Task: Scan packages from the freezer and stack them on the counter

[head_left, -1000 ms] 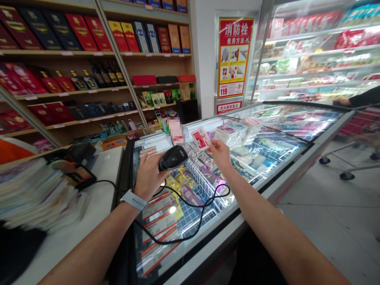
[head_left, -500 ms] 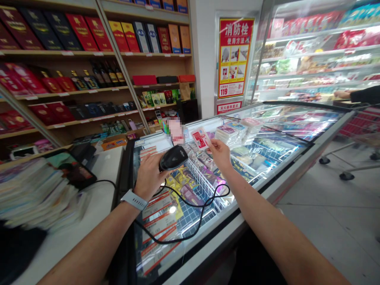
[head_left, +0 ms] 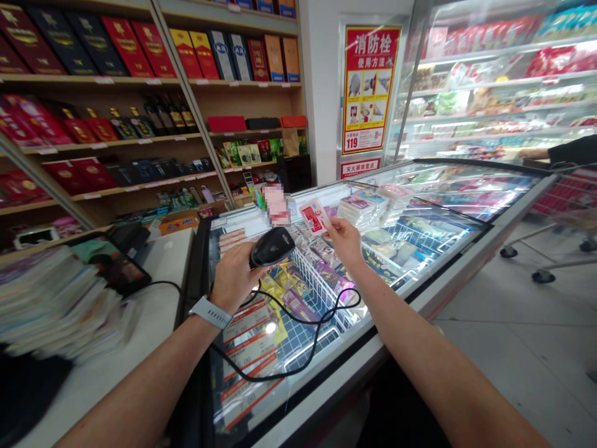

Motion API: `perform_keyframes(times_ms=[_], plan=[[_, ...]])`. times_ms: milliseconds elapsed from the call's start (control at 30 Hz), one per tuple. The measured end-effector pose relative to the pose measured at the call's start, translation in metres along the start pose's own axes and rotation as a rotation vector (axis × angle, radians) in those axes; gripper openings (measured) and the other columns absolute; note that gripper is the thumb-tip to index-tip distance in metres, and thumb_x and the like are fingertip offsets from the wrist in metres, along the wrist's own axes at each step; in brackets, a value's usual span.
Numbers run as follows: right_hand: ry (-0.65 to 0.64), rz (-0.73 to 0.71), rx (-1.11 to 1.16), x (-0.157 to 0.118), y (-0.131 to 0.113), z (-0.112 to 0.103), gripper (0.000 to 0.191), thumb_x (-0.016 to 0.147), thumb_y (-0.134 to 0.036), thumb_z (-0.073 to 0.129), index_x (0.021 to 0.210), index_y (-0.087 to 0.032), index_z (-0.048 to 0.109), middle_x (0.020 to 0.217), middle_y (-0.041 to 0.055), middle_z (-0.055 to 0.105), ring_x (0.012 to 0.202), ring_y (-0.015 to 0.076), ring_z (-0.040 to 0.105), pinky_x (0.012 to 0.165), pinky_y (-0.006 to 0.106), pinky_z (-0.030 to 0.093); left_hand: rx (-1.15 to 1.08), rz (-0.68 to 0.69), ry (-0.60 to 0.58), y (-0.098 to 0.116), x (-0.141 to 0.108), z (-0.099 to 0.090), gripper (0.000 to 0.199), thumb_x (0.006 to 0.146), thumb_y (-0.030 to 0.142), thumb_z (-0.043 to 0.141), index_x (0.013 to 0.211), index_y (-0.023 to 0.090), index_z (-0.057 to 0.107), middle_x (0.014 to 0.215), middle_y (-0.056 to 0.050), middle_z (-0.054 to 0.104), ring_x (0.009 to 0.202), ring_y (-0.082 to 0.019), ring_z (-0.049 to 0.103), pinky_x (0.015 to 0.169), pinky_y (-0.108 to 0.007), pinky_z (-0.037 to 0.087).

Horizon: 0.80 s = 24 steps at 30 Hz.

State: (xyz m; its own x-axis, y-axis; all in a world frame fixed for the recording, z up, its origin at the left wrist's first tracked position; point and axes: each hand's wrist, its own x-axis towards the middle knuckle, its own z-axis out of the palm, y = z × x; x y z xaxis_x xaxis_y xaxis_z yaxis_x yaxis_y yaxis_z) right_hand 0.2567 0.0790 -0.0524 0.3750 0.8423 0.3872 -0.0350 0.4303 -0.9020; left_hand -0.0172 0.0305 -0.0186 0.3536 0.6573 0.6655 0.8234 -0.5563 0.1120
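The left hand (head_left: 232, 280) clenches its fingers (head_left: 227, 264) around a matte black barcode scanner (head_left: 272, 247), whose rubbery cable (head_left: 298, 317) loops at five o'clock over a glass-topped freezer (head_left: 373, 348). The right hand's (head_left: 345, 241) fingertips (head_left: 333, 226) pinch a glossy red-and-white packet (head_left: 315, 218) at the scanner's two o'clock. Far off at two o'clock, another person's hand (head_left: 532, 153) has slid leftward.

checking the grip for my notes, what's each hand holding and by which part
The left hand wraps around the handle of a black corded barcode scanner, below its head. The right hand pinches a small red-and-white packet by its lower end between the fingertips.
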Motion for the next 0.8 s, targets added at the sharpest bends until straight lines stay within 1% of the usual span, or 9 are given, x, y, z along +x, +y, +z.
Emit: perform_keyframes(times_ms=[400, 633, 800], plan=[[-0.005, 0.000, -0.039, -0.0007, -0.0002, -0.0006, 0.047, 0.071, -0.057, 0.070, 0.095, -0.017, 0.067, 0.080, 0.0041, 0.072, 0.068, 0.0176, 0.069, 0.072, 0.036, 0.061, 0.005, -0.012, -0.023, 0.0002, 0.0001, -0.0001, 0.027, 0.089, 0.040, 0.057, 0.104, 0.019, 0.062, 0.101, -0.011, 0.072, 0.097, -0.028, 0.067, 0.085, -0.038, 0.051], [-0.005, -0.012, -0.019, -0.0016, -0.0012, 0.0003, 0.046, 0.071, -0.057, 0.070, 0.094, -0.017, 0.068, 0.077, 0.0041, 0.072, 0.067, 0.0182, 0.068, 0.070, 0.036, 0.061, 0.044, -0.002, -0.030, -0.0016, -0.0007, 0.0009, 0.029, 0.089, 0.042, 0.056, 0.104, 0.018, 0.061, 0.097, -0.010, 0.071, 0.094, -0.029, 0.067, 0.082, -0.037, 0.051], [-0.004, -0.015, -0.035, -0.0015, -0.0005, -0.0001, 0.046, 0.072, -0.058, 0.069, 0.094, -0.017, 0.068, 0.078, 0.0041, 0.071, 0.068, 0.0184, 0.068, 0.070, 0.036, 0.061, 0.055, 0.005, -0.033, -0.0025, -0.0007, 0.0010, 0.029, 0.089, 0.043, 0.054, 0.106, 0.019, 0.061, 0.099, -0.010, 0.072, 0.094, -0.028, 0.067, 0.082, -0.036, 0.050]])
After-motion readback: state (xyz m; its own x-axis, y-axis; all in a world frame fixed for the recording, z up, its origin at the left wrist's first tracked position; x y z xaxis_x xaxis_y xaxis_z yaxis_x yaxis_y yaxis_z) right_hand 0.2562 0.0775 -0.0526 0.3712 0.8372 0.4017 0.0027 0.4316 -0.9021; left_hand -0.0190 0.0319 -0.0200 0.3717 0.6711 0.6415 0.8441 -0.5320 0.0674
